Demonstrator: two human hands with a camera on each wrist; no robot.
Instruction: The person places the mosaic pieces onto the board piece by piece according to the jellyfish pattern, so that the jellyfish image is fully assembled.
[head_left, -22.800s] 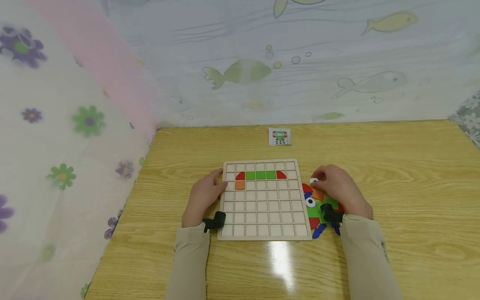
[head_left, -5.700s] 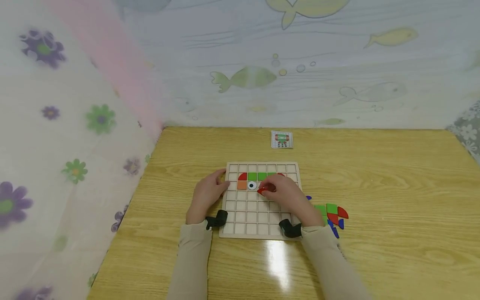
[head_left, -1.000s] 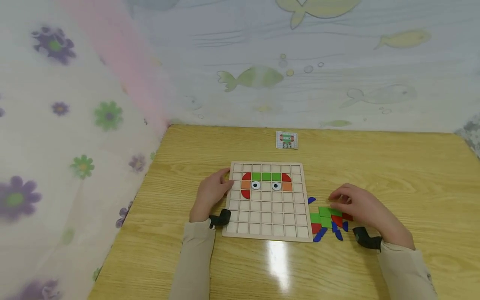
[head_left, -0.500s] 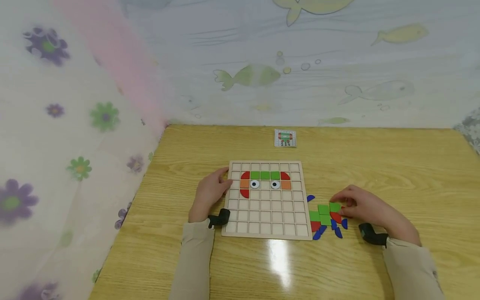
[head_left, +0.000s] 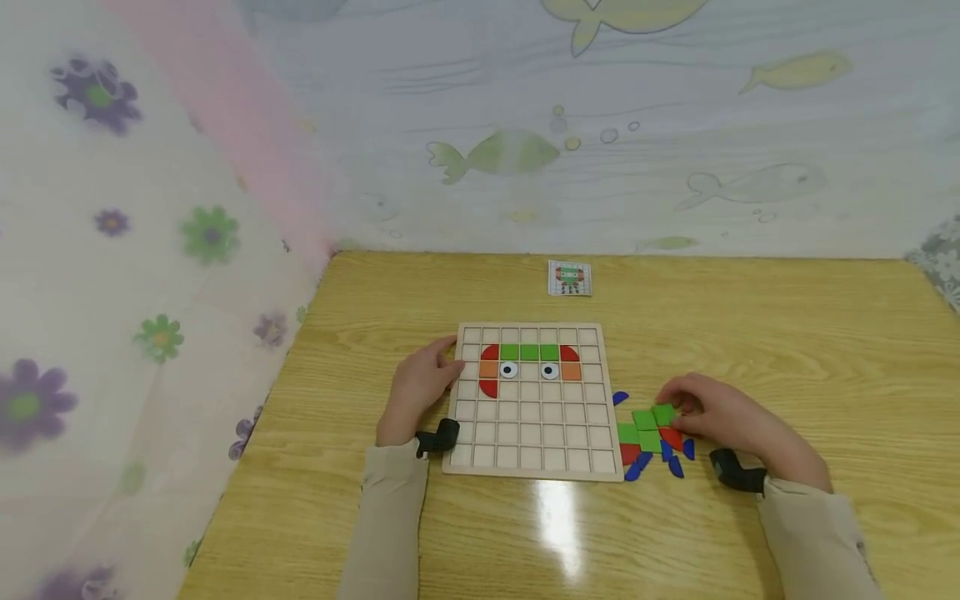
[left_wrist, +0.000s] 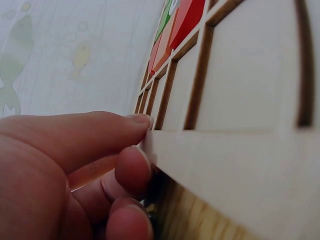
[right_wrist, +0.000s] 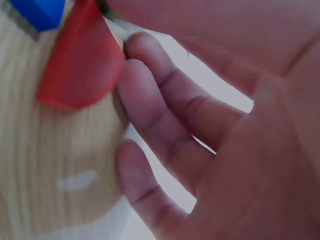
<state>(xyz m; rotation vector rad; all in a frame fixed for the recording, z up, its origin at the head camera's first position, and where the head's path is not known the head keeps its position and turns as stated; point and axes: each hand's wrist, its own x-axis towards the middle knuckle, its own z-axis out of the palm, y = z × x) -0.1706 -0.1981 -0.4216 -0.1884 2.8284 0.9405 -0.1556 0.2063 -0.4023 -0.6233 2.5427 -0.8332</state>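
A wooden grid board (head_left: 540, 433) lies mid-table. Its upper rows hold red quarter-rounds (head_left: 491, 352), green squares (head_left: 529, 352), orange squares (head_left: 489, 369) and two eye pieces (head_left: 509, 370). My left hand (head_left: 423, 387) grips the board's left edge (left_wrist: 240, 150), thumb on top and fingers curled against its side. My right hand (head_left: 720, 412) is on the loose pile (head_left: 645, 442) right of the board, its fingertips pinching a green square (head_left: 663, 413). In the right wrist view the curled fingers (right_wrist: 150, 100) lie against a red piece (right_wrist: 80, 65), with a blue piece (right_wrist: 40, 10) beyond it.
A small pattern card (head_left: 569, 277) lies beyond the board near the table's back edge. Patterned curtains close off the left side and the back. The wooden table (head_left: 825, 350) stretches bare to the right of the pile.
Over the earlier frames the eyes, a second orange square and a lower red quarter-round joined the board. In the last half second my right hand slid slightly left with the green square.
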